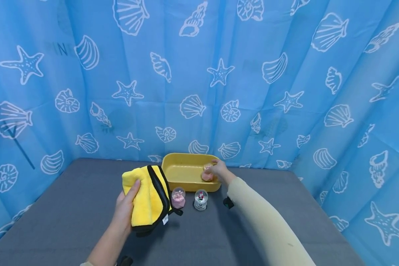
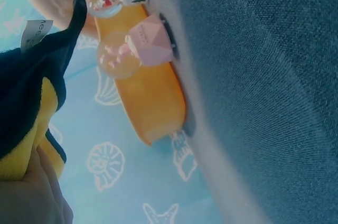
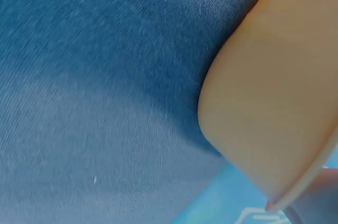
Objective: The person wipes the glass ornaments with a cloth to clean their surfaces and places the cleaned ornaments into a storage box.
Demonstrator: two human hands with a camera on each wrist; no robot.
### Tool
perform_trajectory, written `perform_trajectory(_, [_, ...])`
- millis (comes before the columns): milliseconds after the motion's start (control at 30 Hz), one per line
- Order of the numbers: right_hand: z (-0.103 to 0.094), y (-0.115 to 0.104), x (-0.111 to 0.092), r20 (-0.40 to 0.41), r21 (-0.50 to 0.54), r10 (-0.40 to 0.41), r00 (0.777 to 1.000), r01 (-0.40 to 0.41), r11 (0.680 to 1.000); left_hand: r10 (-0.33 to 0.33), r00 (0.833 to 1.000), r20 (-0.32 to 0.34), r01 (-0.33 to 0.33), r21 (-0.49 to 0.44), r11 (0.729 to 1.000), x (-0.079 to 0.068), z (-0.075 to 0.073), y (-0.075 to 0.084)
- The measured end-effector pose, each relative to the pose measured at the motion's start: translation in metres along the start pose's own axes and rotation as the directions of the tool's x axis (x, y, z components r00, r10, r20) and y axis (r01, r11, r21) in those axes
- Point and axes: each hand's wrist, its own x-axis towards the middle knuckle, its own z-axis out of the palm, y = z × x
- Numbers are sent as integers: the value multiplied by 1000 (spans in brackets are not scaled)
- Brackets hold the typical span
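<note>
My left hand (image 1: 121,208) grips a folded yellow cloth (image 1: 143,201) with black edging and a small white tag, raised left of centre. At the right end of a yellow tub (image 1: 189,187), my right hand (image 1: 222,171) holds a pinkish snow globe (image 1: 207,176) from above, inside the rim. Two more snow globes stand upright in front of the tub: one with a pink faceted base (image 1: 178,201), another with a white base (image 1: 200,204) and a red figure inside. In the right wrist view, the tub wall (image 3: 274,92) hides most of that hand.
A grey cloth-covered table (image 1: 70,214) lies under everything. Behind it and along the sides hangs a blue curtain (image 1: 173,88) with white shells and starfish, close to the tub's back. A small black object (image 1: 228,202) shows beneath the right forearm.
</note>
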Motion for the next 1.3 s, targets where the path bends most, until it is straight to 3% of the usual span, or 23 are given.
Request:
perform_trajectory(267, [-15,-8,-12,-24,-23,-54,998,54,998,8,1000,20,-7,-33,999,-2,-4,3])
perform_trajectory(667, [-47,-9,-53,-29,124,-59,998,62,990,10,999,48,-6,-84,996,-6,0,13])
perform_trajectory(1100, [-46,13,-82,-20,269,-75,997,78,960,-39,997,61,51,-204,978,-4,-8,12])
perform_trajectory(1300, [-36,31,-96,-2,332,-80,997,76,940,-53,998,39,60,-206,977,-4,-9,11])
